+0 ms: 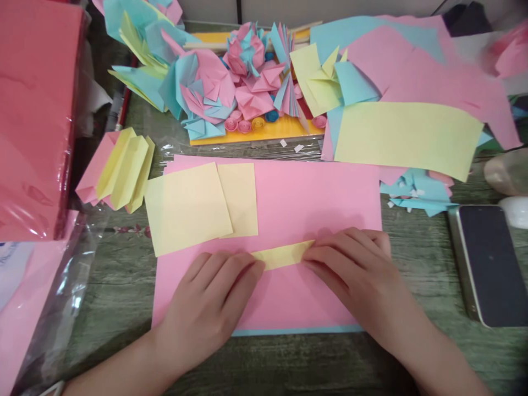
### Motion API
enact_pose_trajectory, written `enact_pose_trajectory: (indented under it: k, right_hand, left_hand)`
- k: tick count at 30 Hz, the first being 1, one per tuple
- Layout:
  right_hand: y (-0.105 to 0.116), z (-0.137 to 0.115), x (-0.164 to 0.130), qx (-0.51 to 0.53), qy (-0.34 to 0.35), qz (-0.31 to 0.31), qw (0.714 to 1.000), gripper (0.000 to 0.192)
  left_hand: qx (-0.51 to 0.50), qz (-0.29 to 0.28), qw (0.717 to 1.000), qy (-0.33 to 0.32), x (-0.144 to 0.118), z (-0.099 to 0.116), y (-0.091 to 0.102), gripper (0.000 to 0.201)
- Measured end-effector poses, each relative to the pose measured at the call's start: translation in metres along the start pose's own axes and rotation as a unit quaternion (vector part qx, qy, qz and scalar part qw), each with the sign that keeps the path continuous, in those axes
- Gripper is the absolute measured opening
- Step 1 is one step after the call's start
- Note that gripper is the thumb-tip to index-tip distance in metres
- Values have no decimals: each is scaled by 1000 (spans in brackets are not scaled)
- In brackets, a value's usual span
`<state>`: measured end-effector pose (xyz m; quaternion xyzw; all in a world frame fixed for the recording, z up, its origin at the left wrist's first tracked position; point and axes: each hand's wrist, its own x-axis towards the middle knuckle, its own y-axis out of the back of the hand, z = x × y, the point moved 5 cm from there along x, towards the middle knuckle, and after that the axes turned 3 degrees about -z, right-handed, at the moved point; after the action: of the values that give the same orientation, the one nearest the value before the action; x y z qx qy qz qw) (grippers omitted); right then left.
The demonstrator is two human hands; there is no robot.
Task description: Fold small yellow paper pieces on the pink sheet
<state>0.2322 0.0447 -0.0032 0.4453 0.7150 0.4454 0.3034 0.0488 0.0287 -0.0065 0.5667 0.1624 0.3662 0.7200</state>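
We have a single view, from a camera on our head, tilted forward and down over the grey-green wooden tabletop (124, 286). It sits close: our forearms enter from the bottom edge, and the large pink paper sheet (313, 198) fills the middle of the frame. The far side of the table, with the heap of folded pink and blue paper flowers (243, 77), lies along the top edge. Everything looks somewhat flattened in height. No second view overlaps it.
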Motion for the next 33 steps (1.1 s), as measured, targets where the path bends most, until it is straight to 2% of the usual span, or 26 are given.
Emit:
enact_pose_trajectory:
  k: [8,13,18,22,27,30,33]
  right_hand:
    - [4,3,-2,-31,15,34,999,21]
    - [5,0,0,-41,37,56,997,26]
    - [7,-5,2,-49,61,66,995,27]
    - [8,-8,2,-52,60,75,994,18]
    - [8,-7,2,-51,66,87,993,17]
    - [7,-8,1,-55,71,96,991,22]
    - [8,-8,2,-52,56,101,992,22]
  left_hand:
    - [-70,-9,997,21,1,-7,-2,31]
    - [-88,-6,996,12,3,-5,1,29]
    - [-44,6,999,-26,3,-1,5,29]
    - [-21,4,999,-36,1,-2,6,29]
    - [-14,-19,998,-51,-6,1,4,30]
    - [25,-43,998,-49,-9,10,5,33]
    - [70,-52,996,-16,-8,16,9,34]
